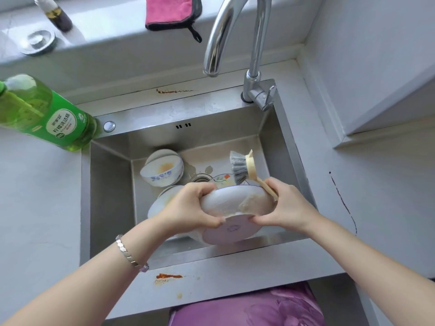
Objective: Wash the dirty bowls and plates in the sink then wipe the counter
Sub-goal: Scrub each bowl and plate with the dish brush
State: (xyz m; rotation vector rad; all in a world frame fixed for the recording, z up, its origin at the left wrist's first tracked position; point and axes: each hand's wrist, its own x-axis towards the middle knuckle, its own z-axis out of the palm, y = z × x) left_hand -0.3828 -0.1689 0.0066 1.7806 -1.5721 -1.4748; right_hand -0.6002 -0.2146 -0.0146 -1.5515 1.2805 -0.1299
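Above the sink's [235, 262] near edge: bowl [235, 203], gripped between left hand [188, 205] and right hand [284, 205], foot facing the person. Right hand also clasps brush [249, 168] handle; bristles stand beyond the far rim.

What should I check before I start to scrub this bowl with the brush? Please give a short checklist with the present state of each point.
1. Bowl gripped by both the left hand and the right hand: ok.
2. Bowl held over the sink: ok.
3. Brush in reach: ok, the right hand holds its handle against the bowl's rim.
4. Water running from the faucet: not ok, no stream is visible.
5. Soap on the brush: cannot tell; the green soap bottle is on the counter at the left.
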